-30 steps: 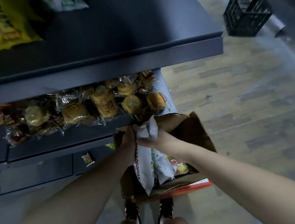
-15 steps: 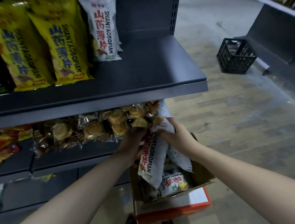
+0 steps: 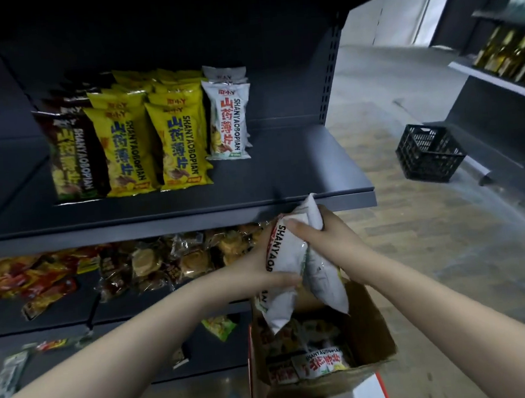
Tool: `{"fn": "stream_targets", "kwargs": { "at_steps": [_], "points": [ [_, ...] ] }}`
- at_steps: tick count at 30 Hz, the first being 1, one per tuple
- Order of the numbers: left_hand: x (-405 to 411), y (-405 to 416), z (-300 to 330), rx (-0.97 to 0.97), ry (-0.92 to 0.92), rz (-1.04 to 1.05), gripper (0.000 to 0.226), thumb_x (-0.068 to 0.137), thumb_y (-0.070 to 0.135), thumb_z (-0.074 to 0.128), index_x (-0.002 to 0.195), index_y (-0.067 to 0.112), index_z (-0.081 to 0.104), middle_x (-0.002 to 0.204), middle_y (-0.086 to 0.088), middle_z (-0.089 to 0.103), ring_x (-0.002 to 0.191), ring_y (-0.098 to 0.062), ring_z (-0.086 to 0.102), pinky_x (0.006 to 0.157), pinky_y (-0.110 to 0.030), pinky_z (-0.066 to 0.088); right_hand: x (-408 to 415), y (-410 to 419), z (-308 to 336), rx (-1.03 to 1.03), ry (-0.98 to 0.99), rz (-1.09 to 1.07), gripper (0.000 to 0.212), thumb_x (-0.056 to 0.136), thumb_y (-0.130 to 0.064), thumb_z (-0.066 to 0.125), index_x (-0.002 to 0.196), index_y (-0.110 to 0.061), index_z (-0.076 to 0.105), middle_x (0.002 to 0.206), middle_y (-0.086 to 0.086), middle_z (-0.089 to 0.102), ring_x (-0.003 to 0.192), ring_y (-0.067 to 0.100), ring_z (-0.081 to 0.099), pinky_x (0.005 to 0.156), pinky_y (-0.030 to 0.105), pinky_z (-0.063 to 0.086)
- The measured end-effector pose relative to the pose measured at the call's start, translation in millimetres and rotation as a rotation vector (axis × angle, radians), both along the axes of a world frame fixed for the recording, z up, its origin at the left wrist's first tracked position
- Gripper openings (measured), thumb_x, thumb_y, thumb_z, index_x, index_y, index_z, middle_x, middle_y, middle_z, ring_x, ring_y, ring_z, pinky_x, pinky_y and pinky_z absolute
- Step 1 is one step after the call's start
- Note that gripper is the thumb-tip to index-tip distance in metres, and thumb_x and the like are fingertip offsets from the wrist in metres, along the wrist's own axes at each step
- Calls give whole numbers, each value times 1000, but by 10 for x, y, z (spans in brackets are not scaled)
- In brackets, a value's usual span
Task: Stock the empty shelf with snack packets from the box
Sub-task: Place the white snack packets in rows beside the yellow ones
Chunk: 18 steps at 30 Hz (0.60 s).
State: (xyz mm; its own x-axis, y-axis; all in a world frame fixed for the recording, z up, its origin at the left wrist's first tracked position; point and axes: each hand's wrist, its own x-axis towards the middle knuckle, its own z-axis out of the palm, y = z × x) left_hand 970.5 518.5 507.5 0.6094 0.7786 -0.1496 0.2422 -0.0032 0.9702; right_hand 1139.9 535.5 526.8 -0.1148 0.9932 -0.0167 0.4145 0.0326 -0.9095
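Observation:
Both hands hold white snack packets (image 3: 286, 259) just under the front edge of the dark shelf (image 3: 284, 178). My left hand (image 3: 254, 268) grips the front packet from the left; my right hand (image 3: 327, 237) clasps the packets from the right. Below them the open cardboard box (image 3: 372, 328) on the floor holds more white packets (image 3: 321, 359). On the shelf stand rows of brown (image 3: 72, 154), yellow (image 3: 153, 144) and white packets (image 3: 226, 120); its right part is bare.
The lower shelf (image 3: 75, 311) carries wrapped buns and red and yellow snacks. A black plastic crate (image 3: 428, 152) sits on the wooden floor to the right. Another rack with bottles (image 3: 513, 53) stands at far right.
Both hands lifted the white packets out of the box up to the shelf's front edge. The view tilted upward, so the stocked shelf shows fully.

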Motion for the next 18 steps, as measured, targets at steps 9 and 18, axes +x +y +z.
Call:
{"fn": "stream_targets", "kwargs": {
  "at_steps": [9, 18],
  "points": [
    [37, 138, 562, -11, -159, 253, 69, 91, 49, 42, 147, 35, 3, 137, 26, 25, 130, 6, 32, 98, -7, 30, -9, 288, 578, -179, 349, 231, 63, 81, -45, 65, 138, -27, 45, 127, -5, 64, 113, 11, 63, 96, 32, 52],
    [40, 561, 901, 134, -170, 339, 75, 90, 29, 59, 146, 38, 10, 136, 18, 40, 115, 4, 46, 89, -11, 39, -280, 889, 770, 67, 347, -98, 31, 90, -43, 60, 115, -25, 61, 105, -1, 72, 96, 19, 69, 90, 45, 55]
  ]
}}
